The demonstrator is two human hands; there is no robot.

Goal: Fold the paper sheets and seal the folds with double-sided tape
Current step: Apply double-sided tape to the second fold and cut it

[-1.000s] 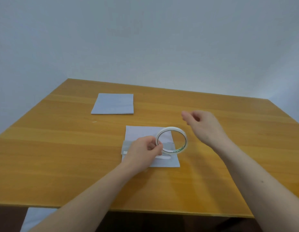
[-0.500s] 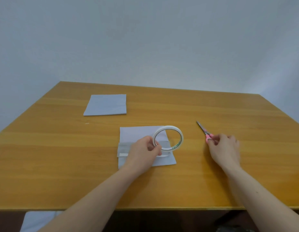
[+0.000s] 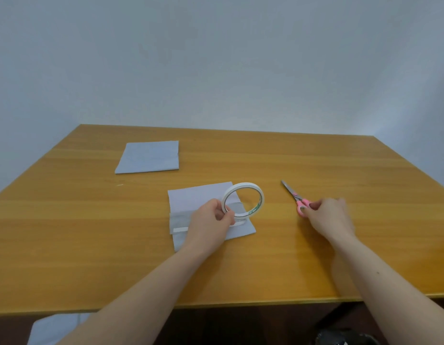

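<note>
A white paper sheet (image 3: pixel 198 197) lies in the middle of the wooden table (image 3: pixel 315 257), its lower part folded. A strip of white tape runs along the fold. My left hand (image 3: pixel 209 225) pinches the roll of double-sided tape (image 3: pixel 243 199), which stands upright on the sheet's right side. To the right lie pink-handled scissors (image 3: pixel 294 196), blades pointing away and left. My right hand (image 3: pixel 328 216) grips their pink handles on the table. A second folded sheet (image 3: pixel 148 156) lies flat at the back left.
A plain grey wall rises behind the table. Below the near edge, something white (image 3: pixel 54 329) shows at the lower left and a dark object (image 3: pixel 345 338) at the lower right. Bare wood surrounds the sheets on all sides.
My right hand swung from above the table down to the right and took hold of the scissors' handles. My left hand kept holding the tape roll on the sheet.
</note>
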